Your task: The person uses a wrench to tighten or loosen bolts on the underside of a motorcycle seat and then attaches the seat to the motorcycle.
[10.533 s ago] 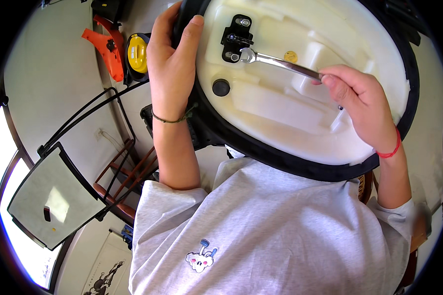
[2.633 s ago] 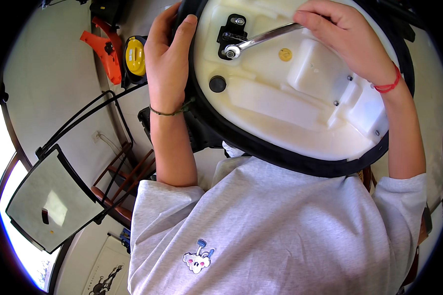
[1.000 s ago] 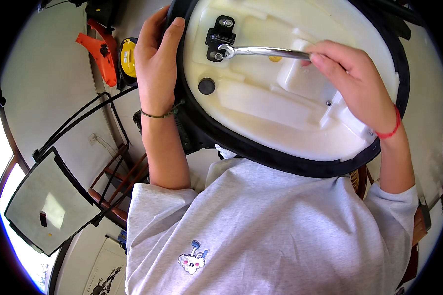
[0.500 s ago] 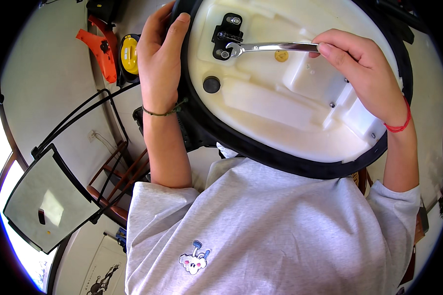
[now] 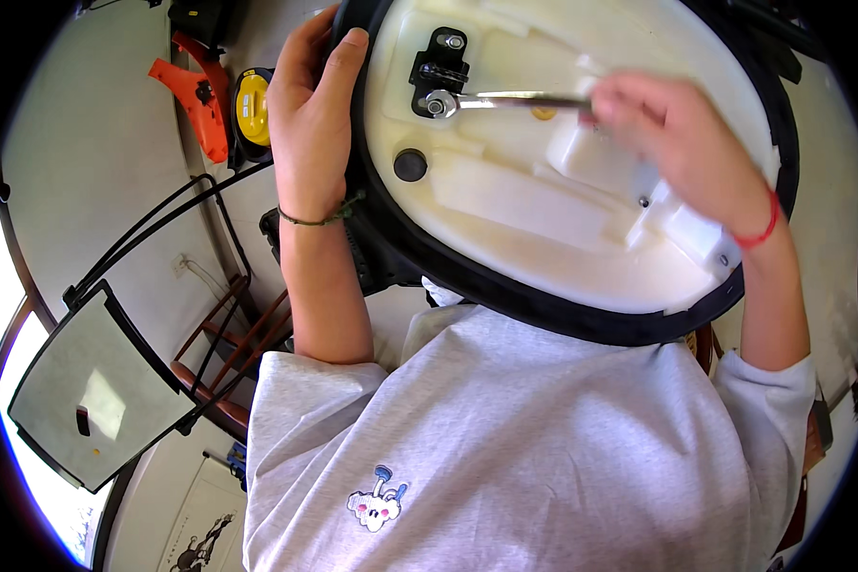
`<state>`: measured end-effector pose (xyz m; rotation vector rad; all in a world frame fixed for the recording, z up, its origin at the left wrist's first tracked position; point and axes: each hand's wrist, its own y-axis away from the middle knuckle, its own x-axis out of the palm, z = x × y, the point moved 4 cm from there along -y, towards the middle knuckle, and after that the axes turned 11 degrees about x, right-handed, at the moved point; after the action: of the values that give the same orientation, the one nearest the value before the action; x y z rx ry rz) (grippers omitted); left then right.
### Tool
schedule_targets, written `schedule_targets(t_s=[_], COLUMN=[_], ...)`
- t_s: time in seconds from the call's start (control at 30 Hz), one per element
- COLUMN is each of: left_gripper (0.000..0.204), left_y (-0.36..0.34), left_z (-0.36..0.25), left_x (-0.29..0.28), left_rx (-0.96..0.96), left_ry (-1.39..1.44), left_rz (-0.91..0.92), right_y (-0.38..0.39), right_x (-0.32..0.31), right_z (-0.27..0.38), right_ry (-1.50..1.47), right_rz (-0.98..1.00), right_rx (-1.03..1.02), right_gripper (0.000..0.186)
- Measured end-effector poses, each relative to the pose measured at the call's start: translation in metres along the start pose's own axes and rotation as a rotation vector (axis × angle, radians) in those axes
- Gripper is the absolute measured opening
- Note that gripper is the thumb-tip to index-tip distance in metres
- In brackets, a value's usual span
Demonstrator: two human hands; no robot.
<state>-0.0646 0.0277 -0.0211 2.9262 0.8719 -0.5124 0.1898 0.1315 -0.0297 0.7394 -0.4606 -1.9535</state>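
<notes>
My left hand (image 5: 315, 114) grips the black rim at the far left of what looks like an upturned scooter seat (image 5: 524, 205), its white plastic underside facing up. My right hand (image 5: 672, 143), blurred by motion, is closed on the handle of a silver wrench (image 5: 510, 100). The wrench's head sits around the lower nut of a black metal bracket (image 5: 439, 71); the bracket's upper nut shows uncovered. Below the bracket is a round black rubber plug (image 5: 410, 165). The far edge of the seat lies outside the view.
An orange plastic part (image 5: 200, 100) and a yellow-and-black object (image 5: 252, 105) lie at the upper left. Further down on the left stand a wooden chair (image 5: 210, 381) and a pale panel on a black frame (image 5: 100, 381).
The wrench's head has moved slightly left, from beside the lower nut to around it. My right hand has shifted left and a little down with it; my left hand stays on the rim.
</notes>
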Motion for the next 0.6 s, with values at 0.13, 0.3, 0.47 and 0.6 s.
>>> schedule_targets(t_s=[0.13, 0.3, 0.47, 0.6], left_gripper=[0.037, 0.036, 0.036, 0.036], left_y=[-0.001, -0.005, -0.004, 0.002], left_z=[0.000, -0.001, 0.003, 0.000], left_x=[-0.001, 0.007, 0.005, -0.001], left_rx=[0.002, 0.002, 0.016, 0.002], left_ry=[-0.036, -0.056, -0.003, 0.010], left_rz=[0.001, 0.011, 0.019, -0.012], right_y=[0.041, 0.044, 0.066, 0.077], right_x=[0.079, 0.158, 0.135, 0.071], right_z=[0.020, 0.068, 0.046, 0.019], right_ry=[-0.413, -1.081, -0.764, -0.153], right_rz=[0.456, 0.482, 0.418, -0.024], right_rx=[0.081, 0.290, 0.131, -0.130], right_gripper=[0.020, 0.024, 0.018, 0.015])
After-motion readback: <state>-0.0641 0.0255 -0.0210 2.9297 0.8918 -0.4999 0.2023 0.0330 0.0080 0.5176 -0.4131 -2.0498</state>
